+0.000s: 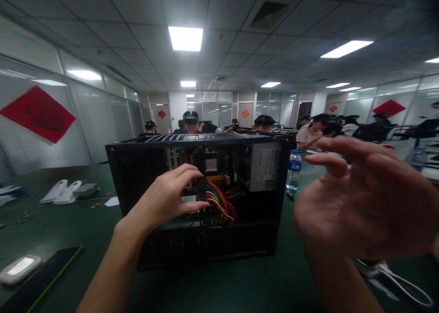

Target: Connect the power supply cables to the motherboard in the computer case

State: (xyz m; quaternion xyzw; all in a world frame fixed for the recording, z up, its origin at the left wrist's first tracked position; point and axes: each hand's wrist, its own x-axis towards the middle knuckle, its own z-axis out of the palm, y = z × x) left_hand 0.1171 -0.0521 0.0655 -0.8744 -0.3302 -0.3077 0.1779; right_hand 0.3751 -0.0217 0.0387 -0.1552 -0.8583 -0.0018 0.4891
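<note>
A black computer case [240, 243] stands on the table with its side facing me uncovered. Reaching into it, my left hand [168, 189] grips a wide black power connector [201, 188] between thumb and fingers. From this plug a bundle of coloured wires [224, 204] curves to the right and down inside the case. Behind the hand is the motherboard, with a square silver processor area [211, 165]. A power supply [266, 167] fills the case's upper right corner. My right hand [356, 203] is raised to the right of the case, blurred, fingers loosely stretched and holding nothing.
A water bottle [294, 169] stands right of the case. On the left of the green table [89, 230] lie white slipper-like items [61, 192], a small grey box [85, 190] and a dark flat strip [48, 276]. A white cable [401, 281] lies at lower right. People sit beyond.
</note>
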